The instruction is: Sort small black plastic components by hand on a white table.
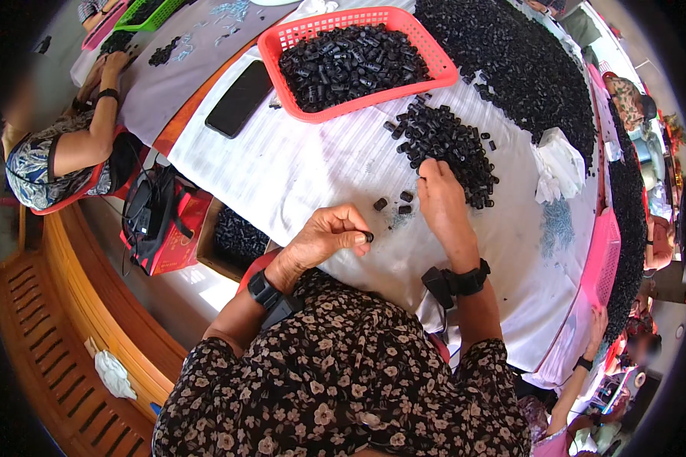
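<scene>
My left hand [331, 234] is closed, with a small black cylindrical plastic piece [369, 237] pinched between thumb and finger. Up at the near edge of a loose pile of the same black pieces [453, 145], my right hand [443, 196] has its fingers drawn together. What those fingertips hold, if anything, is too small to make out. Two single black pieces [393, 202] lie on the white cloth [305, 167] between my hands. Thin pale bluish bits [398, 219] are scattered beside them.
A red plastic basket [343, 114] full of black pieces and a dark phone [238, 100] stand beyond my hands. A large heap [511, 65] spreads at the far right, near a crumpled white bag [560, 165]. Co-workers' hands [115, 62] are at the left table.
</scene>
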A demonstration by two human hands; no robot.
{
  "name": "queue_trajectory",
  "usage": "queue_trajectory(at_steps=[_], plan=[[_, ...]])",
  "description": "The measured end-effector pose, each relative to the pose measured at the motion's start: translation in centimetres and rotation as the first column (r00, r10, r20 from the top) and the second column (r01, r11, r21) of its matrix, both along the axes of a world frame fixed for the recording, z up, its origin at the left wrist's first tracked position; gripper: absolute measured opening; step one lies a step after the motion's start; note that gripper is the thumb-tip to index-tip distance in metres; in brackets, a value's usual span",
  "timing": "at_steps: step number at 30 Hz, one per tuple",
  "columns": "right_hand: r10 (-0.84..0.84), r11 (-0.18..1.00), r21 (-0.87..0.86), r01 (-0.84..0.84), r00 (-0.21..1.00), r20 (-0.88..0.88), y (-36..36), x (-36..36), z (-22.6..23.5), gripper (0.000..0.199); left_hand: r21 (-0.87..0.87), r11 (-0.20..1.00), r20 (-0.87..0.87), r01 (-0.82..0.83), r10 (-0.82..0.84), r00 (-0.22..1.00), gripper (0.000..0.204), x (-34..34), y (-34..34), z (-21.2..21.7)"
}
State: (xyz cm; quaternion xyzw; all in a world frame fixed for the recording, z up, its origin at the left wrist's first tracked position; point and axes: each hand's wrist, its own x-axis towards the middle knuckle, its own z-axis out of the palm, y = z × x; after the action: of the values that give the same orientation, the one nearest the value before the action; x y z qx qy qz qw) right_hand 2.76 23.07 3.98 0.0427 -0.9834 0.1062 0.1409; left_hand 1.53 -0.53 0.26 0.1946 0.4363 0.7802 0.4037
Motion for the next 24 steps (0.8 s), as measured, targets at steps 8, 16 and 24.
queue_trajectory(at_steps=[8,16,24], plan=[[0.211,0.369,-0.927,0.072,0.964,0.159,-0.8,2.3,1.5,0.010,0.038,0.998,0.048,-0.051,0.049,0.998,0.013,0.1,0.4,0.4],[0.342,0.232,-0.969,0.083,0.926,0.161,-4.2,4.7,1.7,0.013,0.062,0.989,0.090,-0.138,0.132,0.987,0.014,0.2,0.9,1.0],[0.333,0.265,-0.963,0.050,0.932,0.140,-4.2,5.0,1.9,0.009,-0.024,0.986,-0.041,-0.162,0.161,0.986,0.013,0.4,1.3,2.3]])
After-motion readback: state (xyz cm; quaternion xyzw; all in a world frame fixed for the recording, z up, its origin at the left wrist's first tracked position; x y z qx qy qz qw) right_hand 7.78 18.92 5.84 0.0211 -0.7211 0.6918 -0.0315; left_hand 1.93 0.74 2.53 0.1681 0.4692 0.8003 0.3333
